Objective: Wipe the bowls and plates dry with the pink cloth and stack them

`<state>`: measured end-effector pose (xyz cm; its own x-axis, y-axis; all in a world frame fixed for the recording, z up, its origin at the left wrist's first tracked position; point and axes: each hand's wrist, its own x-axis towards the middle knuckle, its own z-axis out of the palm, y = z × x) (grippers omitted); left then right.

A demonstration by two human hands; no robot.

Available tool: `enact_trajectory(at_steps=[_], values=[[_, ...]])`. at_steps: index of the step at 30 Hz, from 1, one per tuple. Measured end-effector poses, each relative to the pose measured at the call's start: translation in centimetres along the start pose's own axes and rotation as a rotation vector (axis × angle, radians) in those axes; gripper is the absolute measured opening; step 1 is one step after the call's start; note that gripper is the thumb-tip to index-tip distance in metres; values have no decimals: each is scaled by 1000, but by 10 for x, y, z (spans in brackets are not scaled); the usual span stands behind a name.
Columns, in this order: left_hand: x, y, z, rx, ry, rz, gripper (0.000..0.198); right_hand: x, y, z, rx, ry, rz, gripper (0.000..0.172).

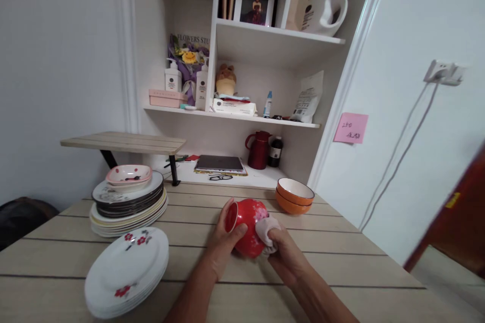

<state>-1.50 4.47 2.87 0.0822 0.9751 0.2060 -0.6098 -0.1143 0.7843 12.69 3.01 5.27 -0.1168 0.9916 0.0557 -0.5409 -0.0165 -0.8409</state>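
Observation:
A glossy red pot with pink flowers lies tilted on its side above the slatted table, its round mouth facing left. My left hand grips it at the mouth, thumb on the near side and fingers round the far side. In my right hand is a bunched pale pinkish cloth, pressed against the pot's right side. The fingers of that hand are wrapped into the cloth and partly hidden. Whether the pot touches the tabletop I cannot tell.
White plates with red flowers are stacked at the near left. Behind them stand more stacked plates topped by a pink bowl, beside a raised wooden shelf. Two orange bowls sit nested at the back right, near a dark red jug.

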Motion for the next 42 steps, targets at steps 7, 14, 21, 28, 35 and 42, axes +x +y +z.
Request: enact_trajectory(at_steps=[7, 14, 21, 28, 35, 42], values=[[8, -11, -3, -285, 96, -197, 63, -1, 19, 13, -568, -255, -332, 52], [9, -12, -5, -263, 101, -352, 72, 5, 23, 9, -822, -329, -423, 22], [5, -4, 0, 7, 2, -5, 90, 3, 3, -1, -95, -18, -102, 33], [4, -1, -6, 18, -71, -34, 81, -1, -2, 3, -13, 7, -37, 29], [6, -10, -3, -195, 14, -114, 71, -2, 5, 13, -530, -165, -348, 39], [6, -5, -1, -268, 170, -381, 69, 3, 32, 12, -1118, -242, -468, 34]])
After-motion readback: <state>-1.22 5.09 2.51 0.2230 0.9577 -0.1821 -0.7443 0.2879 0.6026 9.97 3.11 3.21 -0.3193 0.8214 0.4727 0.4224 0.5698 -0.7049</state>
